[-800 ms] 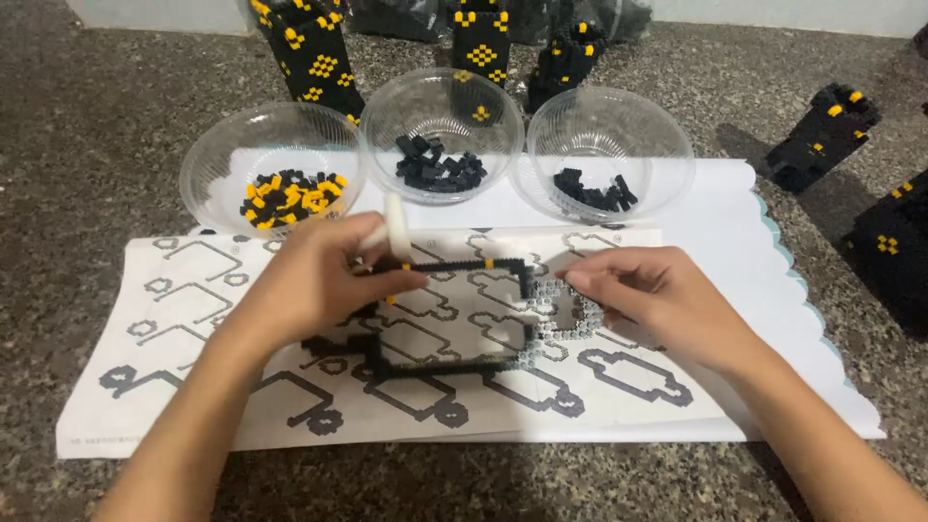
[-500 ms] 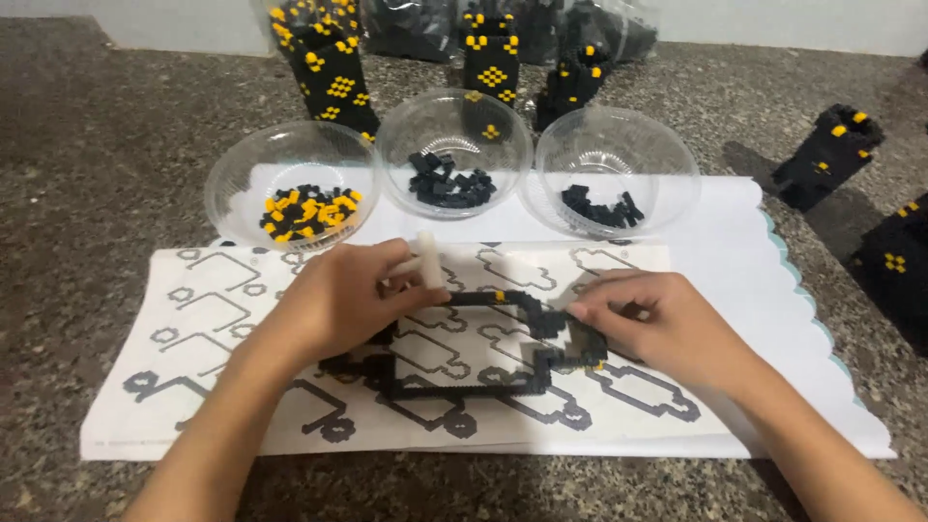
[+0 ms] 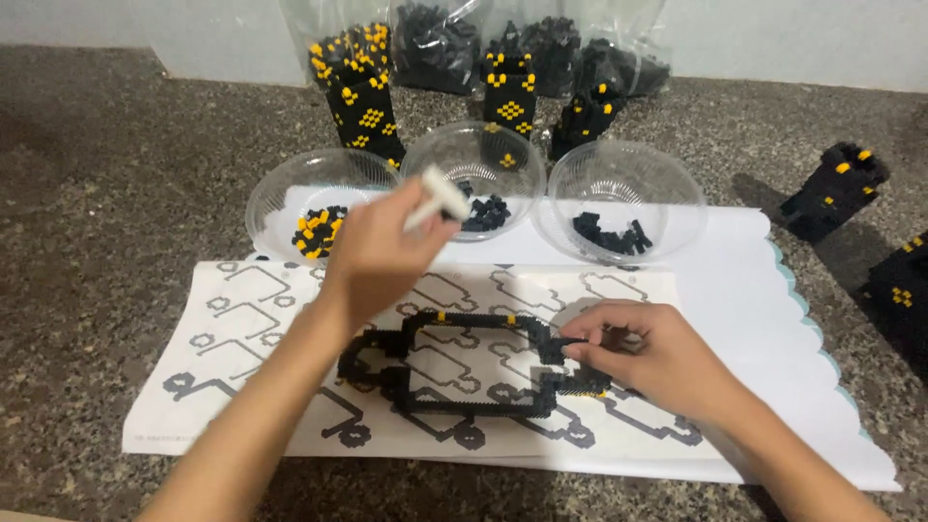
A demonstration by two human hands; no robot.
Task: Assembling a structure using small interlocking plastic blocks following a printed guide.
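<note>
A sheet of paper printed with grey outline shapes (image 3: 242,319) lies in the lower left of the frame on a speckled stone counter (image 3: 106,213). Just above it, at centre left, sits a clear plastic bowl (image 3: 280,198) holding black and yellow bricks. The left hand (image 3: 382,256) is raised over the centre of the frame, its fingers closed around a small white tool (image 3: 435,198) whose tip pokes out toward the upper middle, in front of a second clear bowl (image 3: 483,150) of black pieces. Below the hand, in the lower middle, a flat black brick frame (image 3: 464,362) with a few yellow studs rests on the printed sheet. At its right end the right hand (image 3: 643,358) presses down, fingertips pinched narrowly on the frame's edge. Above that hand, at centre right, a third bowl (image 3: 628,184) holds more black pieces. Along the top stand black and yellow brick towers (image 3: 362,106) before clear bags of parts (image 3: 435,39). At the far right, another tower (image 3: 836,188) stands apart on the counter, beside the white scalloped mat (image 3: 773,319).
</note>
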